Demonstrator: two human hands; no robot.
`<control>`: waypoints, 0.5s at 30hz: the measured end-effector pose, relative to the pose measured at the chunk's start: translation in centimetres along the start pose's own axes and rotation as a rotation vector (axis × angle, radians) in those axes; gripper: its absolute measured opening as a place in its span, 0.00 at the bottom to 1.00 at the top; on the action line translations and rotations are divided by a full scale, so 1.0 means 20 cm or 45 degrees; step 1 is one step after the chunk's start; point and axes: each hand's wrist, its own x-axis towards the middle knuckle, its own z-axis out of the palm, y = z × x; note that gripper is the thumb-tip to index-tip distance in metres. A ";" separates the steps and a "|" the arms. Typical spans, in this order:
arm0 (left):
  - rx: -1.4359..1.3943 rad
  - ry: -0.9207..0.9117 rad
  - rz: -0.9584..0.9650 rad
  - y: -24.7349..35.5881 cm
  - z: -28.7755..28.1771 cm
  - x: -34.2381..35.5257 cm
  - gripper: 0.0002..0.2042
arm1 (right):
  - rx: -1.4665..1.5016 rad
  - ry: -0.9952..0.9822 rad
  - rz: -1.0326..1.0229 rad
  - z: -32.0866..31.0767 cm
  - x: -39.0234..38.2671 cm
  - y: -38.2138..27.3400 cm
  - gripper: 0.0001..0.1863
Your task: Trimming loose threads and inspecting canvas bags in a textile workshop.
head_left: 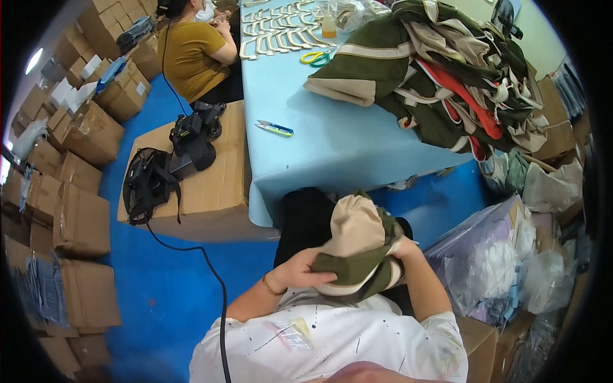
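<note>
An olive-green and beige fabric item [357,233] with cream trim sits bunched over my lap. My left hand [303,271] is closed on its lower left edge, thumb lying over the green cloth. My right hand [399,249] grips its right side, fingers partly hidden in the folds. On the light blue table [300,159] ahead lie blue-and-green thread snips [274,127], yellow-and-green scissors [313,59] and a large pile of similar green, beige and red cloth items [434,76].
Cream curved pieces [274,29] lie at the table's back. A cardboard box [223,191] holds black devices [191,143] and a cable. A co-worker in mustard [195,57] sits left of the table. Stacked cartons [83,217] line the left; plastic-wrapped bundles [485,268] are right.
</note>
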 end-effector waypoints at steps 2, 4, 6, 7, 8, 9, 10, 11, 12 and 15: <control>0.077 0.150 0.043 -0.05 -0.06 -0.01 0.17 | 0.079 0.093 -0.152 0.00 -0.02 -0.15 0.37; 0.181 0.340 0.103 -0.06 -0.10 0.03 0.18 | -0.215 0.293 -0.336 0.03 -0.07 -0.37 0.32; 0.214 0.537 0.186 -0.10 -0.20 0.08 0.29 | 0.265 0.685 -0.332 0.03 -0.07 -0.43 0.21; 0.104 0.777 0.131 -0.11 -0.24 0.10 0.28 | 0.777 0.766 -0.163 -0.01 -0.03 -0.54 0.18; -0.124 0.912 0.140 0.00 -0.22 0.16 0.25 | 0.626 0.757 -0.357 -0.14 -0.08 -0.49 0.20; -0.292 0.959 0.207 0.07 -0.21 0.21 0.17 | 0.628 0.818 -0.387 -0.28 -0.11 -0.44 0.19; -0.320 0.829 0.261 0.03 -0.29 0.22 0.09 | 0.645 0.908 -0.344 -0.26 -0.10 -0.51 0.18; -0.256 0.842 0.216 0.05 -0.31 0.26 0.08 | 0.728 0.928 -0.399 -0.31 -0.09 -0.49 0.18; -0.251 0.820 0.202 0.01 -0.35 0.26 0.08 | 0.800 0.974 -0.336 -0.33 -0.12 -0.47 0.18; -0.309 0.819 0.055 -0.05 -0.43 0.26 0.07 | 0.846 1.041 -0.281 -0.33 -0.14 -0.38 0.17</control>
